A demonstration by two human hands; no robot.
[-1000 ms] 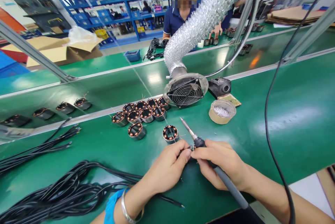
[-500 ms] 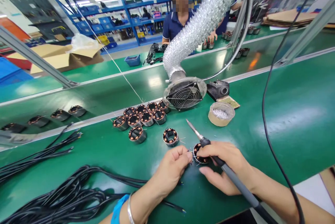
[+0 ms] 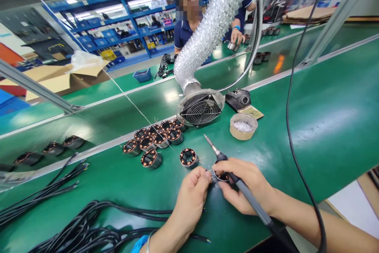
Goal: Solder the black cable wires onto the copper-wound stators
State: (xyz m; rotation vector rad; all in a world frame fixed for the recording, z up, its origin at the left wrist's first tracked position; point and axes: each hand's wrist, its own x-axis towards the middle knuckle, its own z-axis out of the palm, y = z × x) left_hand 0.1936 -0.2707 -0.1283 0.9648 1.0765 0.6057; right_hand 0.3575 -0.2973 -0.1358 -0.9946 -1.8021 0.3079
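Pointing up-left, soldering iron (image 3: 248,197) clasped in right hand (image 3: 255,184), long axis diagonal, left hand (image 3: 192,193) pinching wire (image 3: 211,171)

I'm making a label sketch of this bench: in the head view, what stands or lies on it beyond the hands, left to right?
Black cables with stripped ends → front copper-wound ring of the group → lone copper-wound ring → round tub.
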